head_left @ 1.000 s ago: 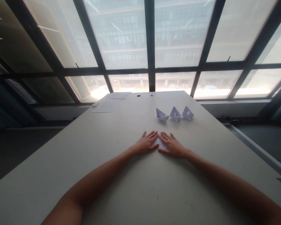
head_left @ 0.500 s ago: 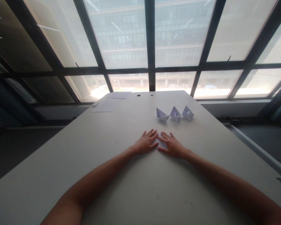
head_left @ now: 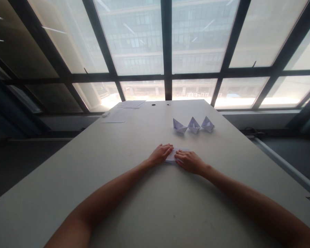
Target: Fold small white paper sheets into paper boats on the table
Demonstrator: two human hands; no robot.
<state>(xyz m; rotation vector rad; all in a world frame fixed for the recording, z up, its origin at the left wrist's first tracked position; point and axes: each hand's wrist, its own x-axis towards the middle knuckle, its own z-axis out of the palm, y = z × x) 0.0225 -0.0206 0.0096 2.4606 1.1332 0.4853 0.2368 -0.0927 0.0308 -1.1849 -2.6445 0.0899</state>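
Observation:
A folded piece of white paper [head_left: 171,157] lies on the white table between my hands, partly covered by them. My left hand [head_left: 160,154] is closed at its left end, with the thumb on top and the fingers bent along the far edge. From the right, my right hand [head_left: 189,161] has its fingers drawn together and bent over the paper's near side. Just beyond stand three white paper boats in a row: a left one [head_left: 180,127], a middle one [head_left: 194,126] and a right one [head_left: 208,124].
Loose paper sheets [head_left: 113,116] lie at the table's far left, with a small pale item [head_left: 105,114] beside them. Two dark holes, one of them a round hole [head_left: 153,104], pierce the far end of the table [head_left: 134,206]. Tall windows [head_left: 167,41] rise behind.
Both hands were spread flat over the paper. Now their fingers are drawn in and bent around its ends, and more of the paper shows between them. The boats have stayed put.

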